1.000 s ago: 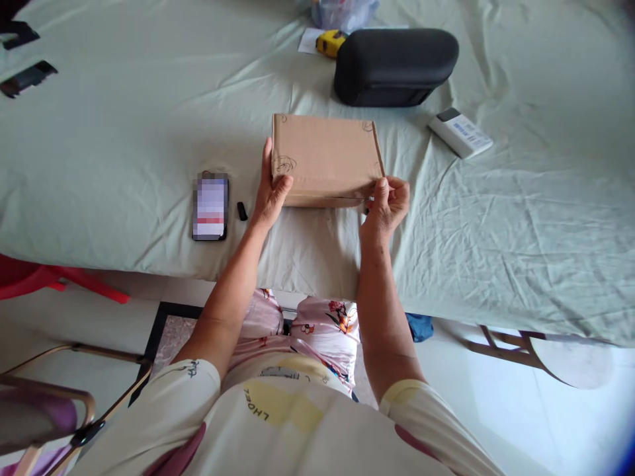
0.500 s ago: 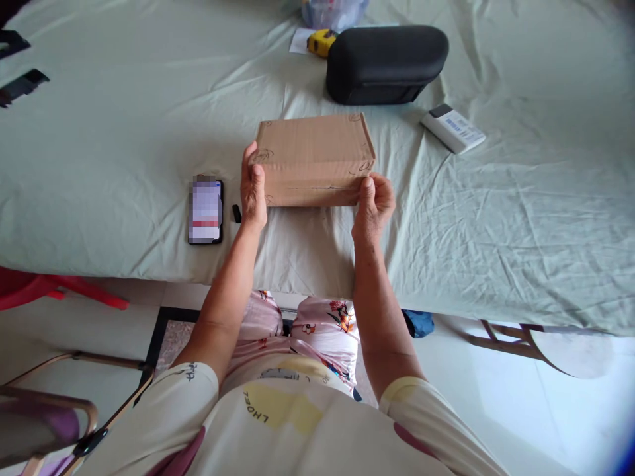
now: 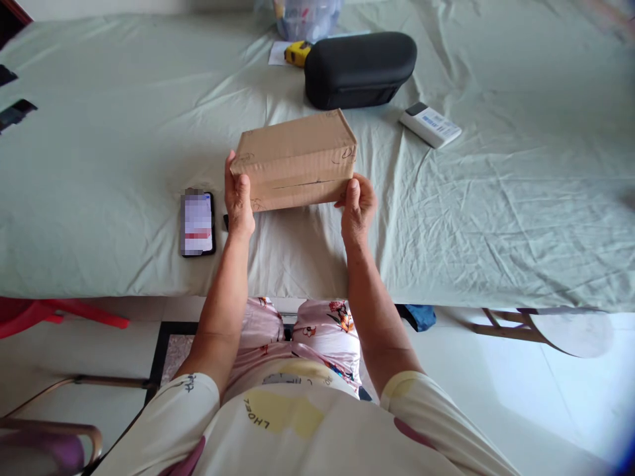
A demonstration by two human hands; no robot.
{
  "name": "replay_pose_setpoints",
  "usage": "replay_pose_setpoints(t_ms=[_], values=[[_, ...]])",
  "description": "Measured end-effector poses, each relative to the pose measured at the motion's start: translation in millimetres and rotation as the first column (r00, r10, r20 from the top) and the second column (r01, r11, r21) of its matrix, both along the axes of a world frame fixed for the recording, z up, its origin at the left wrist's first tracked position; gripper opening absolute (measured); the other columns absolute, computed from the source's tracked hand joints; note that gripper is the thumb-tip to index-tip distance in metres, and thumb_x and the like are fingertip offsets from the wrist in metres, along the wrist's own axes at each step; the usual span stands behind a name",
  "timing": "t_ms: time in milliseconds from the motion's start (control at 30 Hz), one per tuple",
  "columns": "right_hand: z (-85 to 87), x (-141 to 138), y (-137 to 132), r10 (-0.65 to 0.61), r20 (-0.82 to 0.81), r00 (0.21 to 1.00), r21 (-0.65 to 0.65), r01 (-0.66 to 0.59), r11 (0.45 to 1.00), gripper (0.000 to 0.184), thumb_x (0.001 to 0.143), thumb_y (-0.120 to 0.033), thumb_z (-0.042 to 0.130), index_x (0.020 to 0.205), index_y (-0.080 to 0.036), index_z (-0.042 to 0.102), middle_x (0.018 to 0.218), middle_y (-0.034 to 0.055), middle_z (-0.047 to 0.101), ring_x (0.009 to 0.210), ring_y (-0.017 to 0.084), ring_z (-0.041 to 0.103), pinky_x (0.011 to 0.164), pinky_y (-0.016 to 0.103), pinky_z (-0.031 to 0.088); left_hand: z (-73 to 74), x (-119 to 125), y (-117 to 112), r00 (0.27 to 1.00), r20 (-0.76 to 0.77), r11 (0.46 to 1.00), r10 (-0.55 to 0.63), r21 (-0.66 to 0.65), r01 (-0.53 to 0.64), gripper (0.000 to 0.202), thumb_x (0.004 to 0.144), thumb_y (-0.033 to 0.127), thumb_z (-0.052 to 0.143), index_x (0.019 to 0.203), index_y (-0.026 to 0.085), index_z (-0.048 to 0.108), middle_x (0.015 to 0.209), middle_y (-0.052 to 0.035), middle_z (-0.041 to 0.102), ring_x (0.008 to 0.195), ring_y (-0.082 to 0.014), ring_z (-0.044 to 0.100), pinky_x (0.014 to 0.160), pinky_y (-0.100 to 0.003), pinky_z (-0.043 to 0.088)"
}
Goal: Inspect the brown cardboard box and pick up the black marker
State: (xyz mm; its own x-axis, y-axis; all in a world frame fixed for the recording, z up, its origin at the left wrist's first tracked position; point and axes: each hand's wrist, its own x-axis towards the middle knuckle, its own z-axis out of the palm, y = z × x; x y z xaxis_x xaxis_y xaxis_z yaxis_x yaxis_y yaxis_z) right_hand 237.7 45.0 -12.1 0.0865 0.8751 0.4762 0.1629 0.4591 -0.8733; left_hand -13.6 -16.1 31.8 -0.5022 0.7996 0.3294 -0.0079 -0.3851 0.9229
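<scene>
A brown cardboard box [image 3: 297, 158] with pen marks at its corners and a dark line along its near side is held between my two hands over the cloth-covered table. My left hand [image 3: 239, 201] grips its left end, thumb on the near side and fingers round the end. At the near right corner, my right hand [image 3: 361, 205] pinches the lower edge, its thumb on the near face and its fingers partly hidden underneath. The box is slightly tilted, right end higher. Left of my left hand lies a phone [image 3: 198, 225] with a lit, blurred screen.
Behind the box stand a black hard case [image 3: 360, 69], a yellow tape measure [image 3: 297, 53] and a clear plastic tub [image 3: 307, 16]. A white device [image 3: 430, 125] lies to the right. My left wrist partly covers a small black object [image 3: 226, 222]. A red chair [image 3: 59, 314] is at lower left.
The box has turned a little, its right end now farther up and its left end nearer me. Both hands have moved with it and keep their grip. The camera view has shifted slightly.
</scene>
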Motion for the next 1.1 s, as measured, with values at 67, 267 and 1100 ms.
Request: replay_pose_setpoints(t_ms=[67,267,1100], values=[[0.3,-0.2,1.8,-0.021,-0.064,0.998,-0.024,0.020,1.000,0.068,0.103,-0.084,0.043,0.127,-0.028,0.074,0.100,0.0038,0.072,0.079,0.015,0.069,0.066,0.030,0.063,-3.2,-0.9,2.6,1.000,-0.003,0.999,-0.020,-0.039,0.020,0.099,0.079,0.096,0.070,0.159,0.037,0.056,0.172,-0.0049,0.057,0.169,-0.0274,0.043,0.139,-0.039,0.039],[2.4,-1.9,2.5,-0.015,-0.121,0.993,-0.032,0.011,0.999,0.066,0.101,-0.084,0.048,0.129,-0.030,0.073,0.112,0.0058,0.074,0.090,0.017,0.074,0.068,0.032,0.065,-4.6,-1.9,4.4,0.997,0.030,0.997,-0.069,-0.019,0.070,0.100,0.073,0.095,0.076,0.154,0.039,0.060,0.170,-0.0052,0.059,0.168,-0.0298,0.046,0.138,-0.044,0.041],[3.9,-31.8,-26.8,-0.125,0.049,0.991,-0.063,0.128,0.990,0.088,0.091,-0.069,0.075,0.164,-0.036,0.038,0.156,0.0136,0.049,0.107,0.021,0.067,0.083,0.042,0.066,-44.5,32.9,10.7,0.904,-0.415,0.983,0.105,-0.096,-0.158,0.134,0.082,0.061,0.093,0.177,0.037,0.001,0.189,-0.0170,0.019,0.177,-0.0329,0.026,0.139,-0.050,0.039]])
